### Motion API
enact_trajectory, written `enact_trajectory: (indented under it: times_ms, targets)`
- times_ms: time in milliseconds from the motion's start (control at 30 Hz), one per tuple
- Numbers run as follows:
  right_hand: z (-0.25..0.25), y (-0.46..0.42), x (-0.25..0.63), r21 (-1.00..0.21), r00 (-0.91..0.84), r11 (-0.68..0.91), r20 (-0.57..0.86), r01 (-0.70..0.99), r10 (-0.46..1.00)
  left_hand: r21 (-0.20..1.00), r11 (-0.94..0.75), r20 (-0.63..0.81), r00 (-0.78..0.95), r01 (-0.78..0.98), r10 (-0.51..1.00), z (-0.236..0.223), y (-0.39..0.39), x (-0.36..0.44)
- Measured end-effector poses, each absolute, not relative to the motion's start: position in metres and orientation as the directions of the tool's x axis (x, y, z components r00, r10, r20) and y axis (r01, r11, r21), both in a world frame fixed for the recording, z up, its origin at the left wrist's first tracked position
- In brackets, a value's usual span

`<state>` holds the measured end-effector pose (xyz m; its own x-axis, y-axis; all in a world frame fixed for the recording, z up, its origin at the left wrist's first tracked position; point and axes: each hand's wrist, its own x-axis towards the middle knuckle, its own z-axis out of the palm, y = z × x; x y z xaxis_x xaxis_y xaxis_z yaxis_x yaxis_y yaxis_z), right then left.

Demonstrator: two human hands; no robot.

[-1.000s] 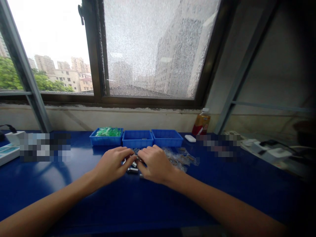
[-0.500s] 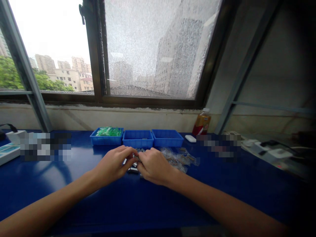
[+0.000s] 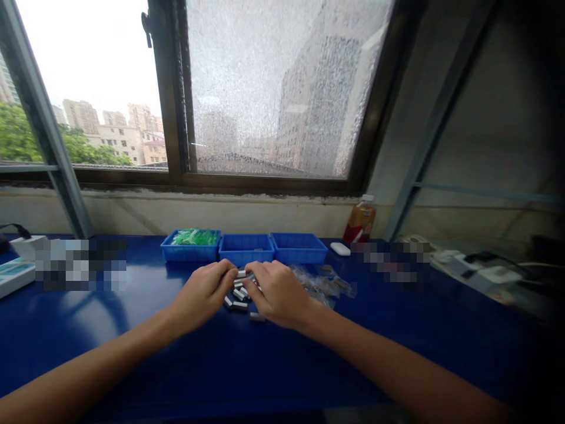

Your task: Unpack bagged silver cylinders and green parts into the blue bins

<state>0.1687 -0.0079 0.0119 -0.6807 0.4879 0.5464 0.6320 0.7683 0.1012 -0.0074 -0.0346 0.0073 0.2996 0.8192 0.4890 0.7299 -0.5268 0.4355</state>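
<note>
My left hand [image 3: 205,291] is closed, thumb and fingertips together, at the left edge of a small pile of short silver-and-dark blocks [image 3: 239,305]. Whatever its fingertips pinch is hidden. Facing it from the right, my right hand [image 3: 280,294] is curled with thumb and forefinger close together over the pile. What lies in that grip is too small and covered to name. One loose block [image 3: 257,317] rests on the blue table just below my right hand. Clear plastic bags [image 3: 315,285] with brownish pieces in them lie beside its knuckles.
Behind the hands stand three blue bins: the left bin [image 3: 190,253] holds green pieces, the middle bin [image 3: 246,257] a small grey item. The right bin [image 3: 300,255] is beside a white case [image 3: 340,249] and a bottle [image 3: 361,221]. Power strips flank the table.
My hands have parted slightly at the fingertips, having been together over a small piece. More of the block pile shows between and below them.
</note>
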Motion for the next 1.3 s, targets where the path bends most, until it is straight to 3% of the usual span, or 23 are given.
enact_trajectory:
  times_ms: [167,467,667,867,1067,1300]
  targets:
    - [0.0084,-0.0071,0.1671,0.215,-0.688,0.727,0.571,0.652,0.449,0.59,-0.48,0.403,0.279,0.65,0.872,0.0049,-0.0345,-0.0022]
    - [0.0051,-0.0069,0.166,0.225,-0.675,0.72,0.601,0.657,0.428,0.657,-0.465,0.329,0.329,0.594,0.885,0.0049,-0.0387,0.0023]
    - [0.0028,-0.0072,0.1655,0.146,-0.628,0.703,0.599,0.696,0.497,0.407,-0.585,0.427,0.42,0.702,0.801,0.0106,-0.044,0.0006]
    - [0.0056,-0.0075,0.1657,0.095,-0.61,0.681,0.545,0.727,0.575,0.227,-0.585,0.494,0.426,0.779,0.758,0.0111,-0.0417,-0.0052]
    - [0.0069,-0.0085,0.1664,0.061,-0.605,0.675,0.508,0.735,0.613,0.062,-0.589,0.536,0.471,0.806,0.7,0.0078,-0.0395,-0.0054]
    - [0.0024,-0.0068,0.1648,-0.063,-0.565,0.672,0.486,0.738,0.666,-0.155,-0.61,0.567,0.576,0.777,0.589,0.007,-0.0393,-0.006]
